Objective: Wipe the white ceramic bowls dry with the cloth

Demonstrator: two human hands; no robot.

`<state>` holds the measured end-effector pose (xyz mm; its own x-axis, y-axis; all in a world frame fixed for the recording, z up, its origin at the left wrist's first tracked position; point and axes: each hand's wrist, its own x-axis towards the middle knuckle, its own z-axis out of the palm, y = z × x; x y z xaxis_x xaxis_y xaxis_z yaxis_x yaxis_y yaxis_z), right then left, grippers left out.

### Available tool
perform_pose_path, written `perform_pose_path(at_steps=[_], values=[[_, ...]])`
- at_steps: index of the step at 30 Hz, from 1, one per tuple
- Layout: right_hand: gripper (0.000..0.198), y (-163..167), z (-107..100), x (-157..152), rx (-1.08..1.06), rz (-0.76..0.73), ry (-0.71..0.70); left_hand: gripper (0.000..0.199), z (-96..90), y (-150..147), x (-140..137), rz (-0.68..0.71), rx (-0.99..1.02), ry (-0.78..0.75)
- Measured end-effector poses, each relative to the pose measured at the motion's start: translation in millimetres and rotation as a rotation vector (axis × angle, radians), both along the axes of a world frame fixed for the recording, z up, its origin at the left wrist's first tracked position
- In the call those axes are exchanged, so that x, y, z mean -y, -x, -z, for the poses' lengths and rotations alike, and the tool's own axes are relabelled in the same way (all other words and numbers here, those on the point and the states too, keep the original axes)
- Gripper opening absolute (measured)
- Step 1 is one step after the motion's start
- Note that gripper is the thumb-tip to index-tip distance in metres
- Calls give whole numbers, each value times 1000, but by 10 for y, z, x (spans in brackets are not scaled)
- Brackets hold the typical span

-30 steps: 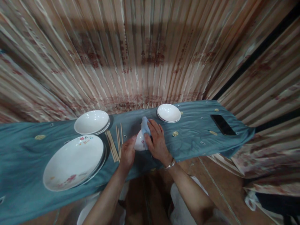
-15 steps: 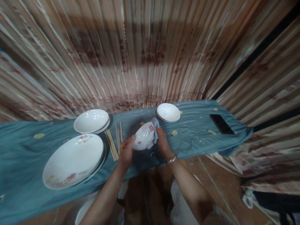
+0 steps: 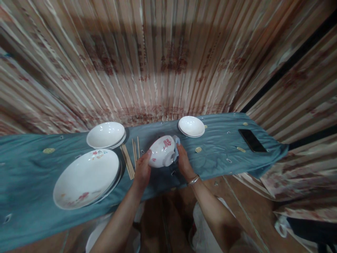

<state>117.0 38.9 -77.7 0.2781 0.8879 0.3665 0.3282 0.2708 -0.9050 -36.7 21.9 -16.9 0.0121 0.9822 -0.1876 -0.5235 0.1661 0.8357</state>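
Glossy white ceramic bowl [image 3: 161,151] swung red lettering [image 3: 167,143] round, left hand [image 3: 143,168] gripping it, right hand [image 3: 185,162] clutching pale-blue, seemingly soft cloth [image 3: 176,154].

**Curtained interior with covered table, in dim, soft light**

Beyond the fingers [image 3: 146,155], a pleated curtain [image 3: 163,63] spans the background, its beige folds printed with reddish-brown patterns. A broad shadow [image 3: 184,37] crosses it above the fingers. To the right of the fingers, striped drapery [image 3: 310,102] forms the side, bordered by a dark slanting pole [image 3: 286,65]; a second dark bar [image 3: 313,136] appears lower, past the table's end. Beneath the fingers and to both sides runs a long, narrow table, covered by a wrinkled blue-green cloth [image 3: 218,158] with small yellow motifs. Below and right of the fingers, brown floor [image 3: 255,202] carries a pale, straight seam [image 3: 239,202].
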Motion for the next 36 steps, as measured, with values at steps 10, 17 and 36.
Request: perform_pose_path(at_steps=[10,17,36], values=[[50,-85,-434,100,-146,-4,83,39,15,59,-32,-21,-10,-69],[49,-6,-514,209,136,-58,-31,41,-33,186,-45,-112,-222,-150],[63,186,-82,166,-51,-78,142,37,-34,210,-71,-173,-221,-152]])
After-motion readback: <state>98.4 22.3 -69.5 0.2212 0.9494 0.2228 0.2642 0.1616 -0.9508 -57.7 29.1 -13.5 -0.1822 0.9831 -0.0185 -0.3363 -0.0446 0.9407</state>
